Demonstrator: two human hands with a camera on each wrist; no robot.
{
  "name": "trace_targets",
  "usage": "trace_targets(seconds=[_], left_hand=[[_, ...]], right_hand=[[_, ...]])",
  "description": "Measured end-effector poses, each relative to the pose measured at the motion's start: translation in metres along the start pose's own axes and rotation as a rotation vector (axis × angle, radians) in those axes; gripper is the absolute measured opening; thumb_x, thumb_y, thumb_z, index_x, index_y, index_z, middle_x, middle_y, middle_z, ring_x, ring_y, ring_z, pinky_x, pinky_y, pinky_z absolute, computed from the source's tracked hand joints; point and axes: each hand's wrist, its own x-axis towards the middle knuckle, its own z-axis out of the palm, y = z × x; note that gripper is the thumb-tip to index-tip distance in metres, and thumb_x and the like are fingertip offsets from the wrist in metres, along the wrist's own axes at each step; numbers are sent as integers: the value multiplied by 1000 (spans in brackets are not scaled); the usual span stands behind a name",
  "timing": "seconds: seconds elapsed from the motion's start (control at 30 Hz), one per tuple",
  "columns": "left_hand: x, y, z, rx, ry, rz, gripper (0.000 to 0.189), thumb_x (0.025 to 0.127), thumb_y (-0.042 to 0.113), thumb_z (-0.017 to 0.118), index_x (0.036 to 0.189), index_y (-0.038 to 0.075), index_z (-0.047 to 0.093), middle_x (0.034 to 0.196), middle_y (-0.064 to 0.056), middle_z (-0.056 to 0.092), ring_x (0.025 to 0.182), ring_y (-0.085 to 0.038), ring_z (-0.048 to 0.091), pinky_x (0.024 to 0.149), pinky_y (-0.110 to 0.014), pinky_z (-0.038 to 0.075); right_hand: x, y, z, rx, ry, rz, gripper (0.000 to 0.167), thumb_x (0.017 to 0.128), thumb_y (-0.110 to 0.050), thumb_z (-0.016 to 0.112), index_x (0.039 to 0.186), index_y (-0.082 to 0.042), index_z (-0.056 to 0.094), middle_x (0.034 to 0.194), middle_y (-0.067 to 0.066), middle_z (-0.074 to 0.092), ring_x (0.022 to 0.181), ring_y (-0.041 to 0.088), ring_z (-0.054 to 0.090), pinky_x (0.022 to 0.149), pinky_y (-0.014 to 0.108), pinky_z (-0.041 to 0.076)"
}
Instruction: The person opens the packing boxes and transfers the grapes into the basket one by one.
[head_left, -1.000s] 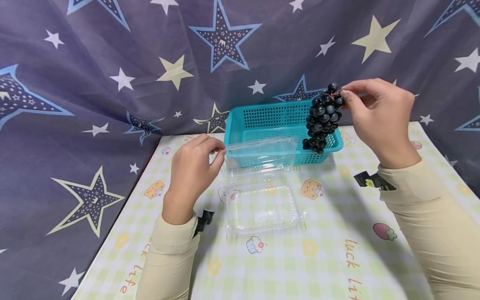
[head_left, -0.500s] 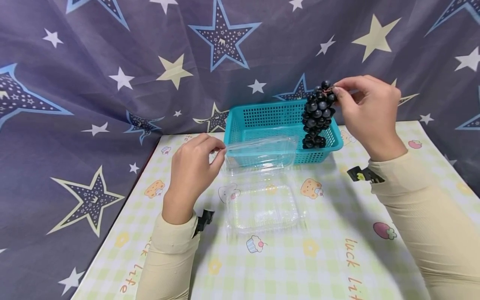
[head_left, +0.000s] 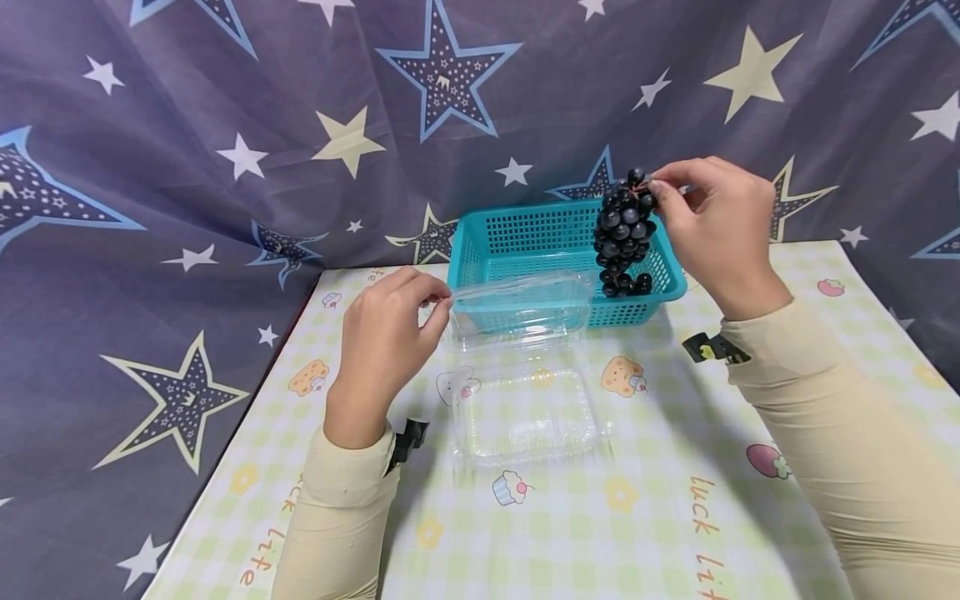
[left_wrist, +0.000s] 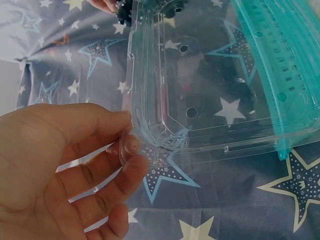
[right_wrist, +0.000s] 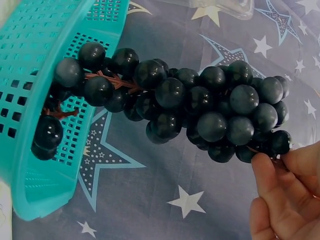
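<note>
A bunch of dark grapes hangs from my right hand, whose thumb and fingertips pinch the stem at its top. In the right wrist view the lower grapes of the bunch dip inside the teal basket. My left hand pinches the corner of a clear plastic lid between thumb and fingers, and the lid stands raised. Its clear container base lies flat on the table in front. In the left wrist view the fingertips grip the lid's corner tab.
The teal perforated basket sits at the back of the table, partly seen through the lid. A checked tablecloth with cartoon prints covers the table. Behind it hangs a star-patterned curtain.
My right hand has moved left with the grapes, bringing them further over the basket, and dipped slightly at the end. The left hand and the lid have stayed still.
</note>
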Motion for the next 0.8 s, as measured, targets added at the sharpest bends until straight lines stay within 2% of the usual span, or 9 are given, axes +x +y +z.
trace_targets(seconds=[0.17, 0.3, 0.47, 0.5, 0.57, 0.73, 0.8], left_hand=[[0, 1, 0, -3, -4, 2, 7, 94, 16, 72, 94, 17, 78, 93, 2, 73, 82, -16, 69, 70, -40, 56], [0, 0, 1, 0, -2, 5, 7, 94, 15, 72, 94, 17, 78, 93, 2, 72, 81, -16, 69, 69, -39, 56], [1, 0, 0, 4, -3, 3, 7, 94, 15, 71, 94, 17, 78, 93, 2, 72, 81, -16, 69, 68, -39, 55], [1, 0, 0, 4, -5, 2, 7, 94, 15, 71, 94, 17, 78, 93, 2, 72, 81, -16, 69, 68, -39, 55], [1, 0, 1, 3, -8, 0, 7, 94, 15, 71, 94, 17, 78, 92, 2, 72, 81, -16, 69, 68, -39, 55], [0, 0, 1, 3, -11, -3, 7, 94, 16, 71, 94, 18, 78, 92, 3, 72, 81, -15, 68, 68, -38, 55], [0, 0, 1, 3, -12, -3, 7, 94, 16, 71, 94, 18, 78, 92, 3, 72, 81, -15, 68, 68, -38, 55]], right_hand=[[-3, 0, 4, -12, -16, 3, 21, 100, -26, 69, 101, -11, 83, 89, 7, 76, 66, -11, 46, 67, 15, 34], [-6, 0, 8, -13, -36, -8, 22, 100, -26, 68, 101, -9, 82, 89, 8, 76, 66, 4, 55, 67, 18, 36], [-12, 2, 12, -1, -66, -27, 21, 100, -24, 69, 100, -8, 81, 88, 10, 75, 65, 18, 61, 65, 26, 38], [-13, 2, 13, -2, -75, -27, 21, 100, -24, 69, 100, -7, 81, 87, 10, 74, 64, 19, 61, 66, 28, 39], [-15, 4, 15, 0, -91, -27, 20, 100, -23, 70, 100, -7, 81, 87, 11, 74, 64, 21, 61, 76, 31, 48], [-22, 6, 21, -11, -126, -31, 17, 99, -22, 72, 101, -9, 82, 87, 11, 75, 63, 21, 60, 80, 38, 48], [-25, 7, 22, -18, -141, -26, 17, 99, -23, 71, 102, -10, 82, 88, 10, 76, 64, 22, 60, 71, 38, 41]])
